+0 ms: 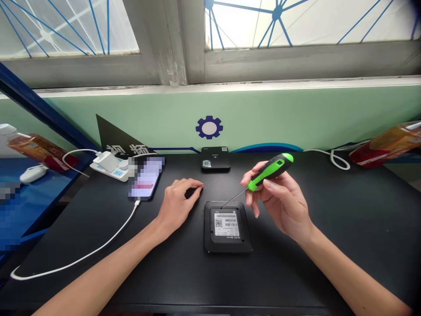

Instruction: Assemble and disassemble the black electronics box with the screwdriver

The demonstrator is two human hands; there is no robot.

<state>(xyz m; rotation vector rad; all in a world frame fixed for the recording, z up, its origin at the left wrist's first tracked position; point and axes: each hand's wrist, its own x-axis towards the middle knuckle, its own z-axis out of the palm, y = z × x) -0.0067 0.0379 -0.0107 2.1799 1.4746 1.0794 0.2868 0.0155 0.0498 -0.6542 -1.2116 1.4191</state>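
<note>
Black device: lies flat with its white label [226,226] up; the device [230,241] sits about midway between the near and far edges of the bench [279,274], between the two hands.
Right hand: the right hand [285,204] grips the green-and-black screwdriver [270,172] by the handle, thumb and fingers wrapped about it.
Screwdriver: tilted; shaft slants down and left, tip at the far rim of the device's recess, a little left of its middle. Seating of the tip: cannot tell.
Left hand: the left hand [177,195] rests toward the left of the device, thumb and forefinger closed at the tips. A tiny piece shows at the fingertips; too small to identify, cannot tell if held.
Far edge, middle: smaller black box [215,160], well apart from the labelled device.
Far edge, left: phone [146,177], screen lit and blurred, white cable [108,249] plugged into its near end; power strip [110,166] beside it, toward the far left corner.
Far right corner: bottle [388,145], lying tilted.
</note>
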